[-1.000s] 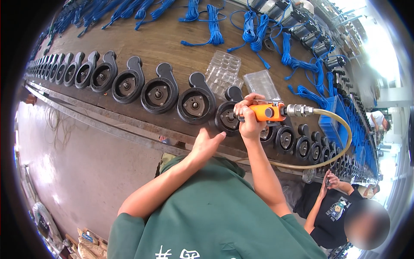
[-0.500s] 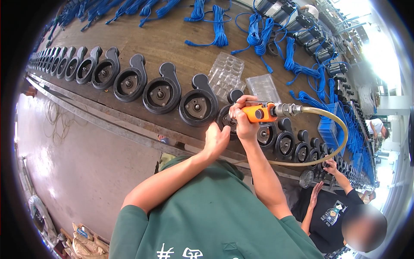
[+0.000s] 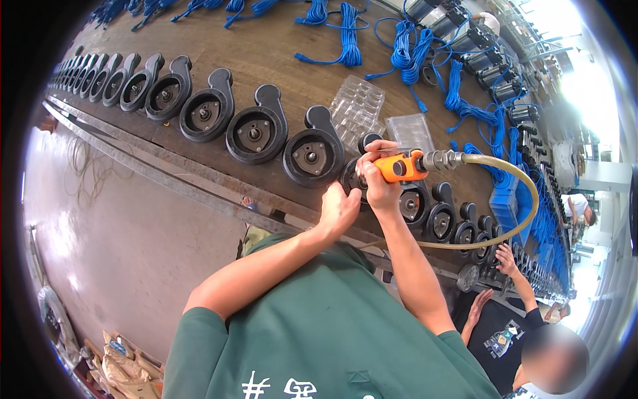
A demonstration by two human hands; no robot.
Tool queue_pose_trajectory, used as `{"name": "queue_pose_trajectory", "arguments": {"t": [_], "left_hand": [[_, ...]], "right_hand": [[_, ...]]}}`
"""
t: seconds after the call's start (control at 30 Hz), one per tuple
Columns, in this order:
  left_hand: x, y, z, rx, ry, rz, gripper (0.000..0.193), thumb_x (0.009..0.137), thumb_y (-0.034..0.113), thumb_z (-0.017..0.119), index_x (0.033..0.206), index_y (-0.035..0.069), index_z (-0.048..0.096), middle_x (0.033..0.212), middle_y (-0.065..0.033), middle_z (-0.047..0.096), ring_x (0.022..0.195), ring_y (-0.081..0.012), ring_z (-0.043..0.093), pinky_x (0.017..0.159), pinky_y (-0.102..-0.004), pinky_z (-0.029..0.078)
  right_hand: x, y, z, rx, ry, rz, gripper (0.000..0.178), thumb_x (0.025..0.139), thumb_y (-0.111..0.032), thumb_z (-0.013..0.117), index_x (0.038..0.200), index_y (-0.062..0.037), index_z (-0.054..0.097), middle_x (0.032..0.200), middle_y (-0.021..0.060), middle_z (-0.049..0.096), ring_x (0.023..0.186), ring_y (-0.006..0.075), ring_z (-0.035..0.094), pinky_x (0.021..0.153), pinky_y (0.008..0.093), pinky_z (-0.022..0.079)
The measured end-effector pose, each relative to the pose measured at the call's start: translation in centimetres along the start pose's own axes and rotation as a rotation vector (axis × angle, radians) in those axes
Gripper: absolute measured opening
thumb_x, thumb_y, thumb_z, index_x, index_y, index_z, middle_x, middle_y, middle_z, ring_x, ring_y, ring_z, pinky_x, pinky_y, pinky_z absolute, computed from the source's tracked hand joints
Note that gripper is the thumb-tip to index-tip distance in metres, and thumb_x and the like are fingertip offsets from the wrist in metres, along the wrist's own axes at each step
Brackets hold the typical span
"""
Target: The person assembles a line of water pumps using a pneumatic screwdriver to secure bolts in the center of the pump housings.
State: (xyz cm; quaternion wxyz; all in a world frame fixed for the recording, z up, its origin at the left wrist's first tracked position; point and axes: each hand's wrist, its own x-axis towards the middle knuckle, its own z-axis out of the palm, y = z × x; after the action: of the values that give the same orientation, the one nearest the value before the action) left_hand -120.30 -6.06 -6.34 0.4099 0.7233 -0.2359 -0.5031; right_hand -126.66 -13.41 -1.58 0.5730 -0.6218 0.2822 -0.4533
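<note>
My right hand (image 3: 379, 178) is wrapped round an orange air-powered tool (image 3: 403, 167), its metal fitting and hose pointing to the right. The tool is held over a black round housing (image 3: 350, 174), which my hands partly cover. At the near left rim of that same housing is my left hand (image 3: 339, 210), its fingers curled and closed against the edge; the fingertips are partly hidden. Just to the left stands another black housing (image 3: 311, 157) with a metal plate and a central shaft, and one more (image 3: 413, 205) sits to the right of my right wrist.
A long row of similar housings (image 3: 205, 114) lines the table edge. Clear plastic trays (image 3: 359, 110) lie behind my hands, with bundled blue cables (image 3: 349, 40) farther back. A yellowish hose (image 3: 531, 206) loops at right. A co-worker's hand (image 3: 506, 258) is at the lower right.
The view has shifted slightly, so the table and housings sit a little to the right. Both hands stay at the same housing, the tool still in my right hand.
</note>
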Motion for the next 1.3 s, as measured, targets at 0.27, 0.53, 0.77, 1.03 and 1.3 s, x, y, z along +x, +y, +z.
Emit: {"name": "queue_pose_trajectory", "arguments": {"t": [0.27,0.53,0.77,1.03,1.3], "left_hand": [[-0.8,0.7,-0.2,-0.09,0.032,0.025,0.043,0.08,0.021,0.058,0.11,-0.011,0.056,0.1,-0.0353,0.064,0.098,-0.0467,0.065,0.085,-0.0464,0.051],[-1.6,1.5,0.0,-0.073,0.071,0.073,0.044,0.079,0.019,0.058,0.114,-0.008,0.057,0.099,-0.0312,0.066,0.096,-0.0427,0.066,0.086,-0.0448,0.051],[-0.8,0.8,0.3,0.014,0.085,0.051,0.039,0.081,0.02,0.059,0.104,-0.012,0.06,0.095,-0.0317,0.067,0.091,-0.0411,0.067,0.084,-0.0441,0.051],[-0.9,1.2,0.1,0.028,0.066,0.019,0.04,0.081,0.02,0.061,0.103,-0.013,0.06,0.096,-0.0324,0.066,0.092,-0.0415,0.067,0.085,-0.0442,0.051],[-0.5,0.6,0.3,0.061,0.082,0.021,0.04,0.081,0.02,0.061,0.104,-0.013,0.059,0.098,-0.0333,0.066,0.095,-0.0433,0.066,0.087,-0.0451,0.05]], "right_hand": [[-0.6,0.8,0.2,0.086,0.001,-0.017,0.02,0.083,0.004,0.058,0.101,-0.0026,0.05,0.084,0.0043,0.057,0.073,0.008,0.056,0.065,0.0224,0.048],[-0.5,0.5,-0.2,0.016,0.043,-0.066,0.025,0.083,0.002,0.055,0.107,-0.0001,0.051,0.077,0.0029,0.055,0.069,0.0099,0.055,0.064,0.0243,0.047],[-2.9,-2.8,-2.4,0.051,0.172,-0.112,0.029,0.079,0.0,0.05,0.108,0.0039,0.048,0.069,0.0053,0.05,0.057,0.0133,0.048,0.06,0.0292,0.046],[-4.6,-0.8,-4.1,0.147,0.212,-0.113,0.026,0.082,0.0,0.053,0.108,0.0011,0.05,0.073,0.0044,0.057,0.067,0.0125,0.057,0.065,0.026,0.048],[-4.6,-1.0,-4.1,0.113,0.109,-0.104,0.026,0.082,0.003,0.055,0.107,0.0001,0.05,0.073,0.0035,0.056,0.069,0.0119,0.056,0.067,0.0273,0.05]]}}
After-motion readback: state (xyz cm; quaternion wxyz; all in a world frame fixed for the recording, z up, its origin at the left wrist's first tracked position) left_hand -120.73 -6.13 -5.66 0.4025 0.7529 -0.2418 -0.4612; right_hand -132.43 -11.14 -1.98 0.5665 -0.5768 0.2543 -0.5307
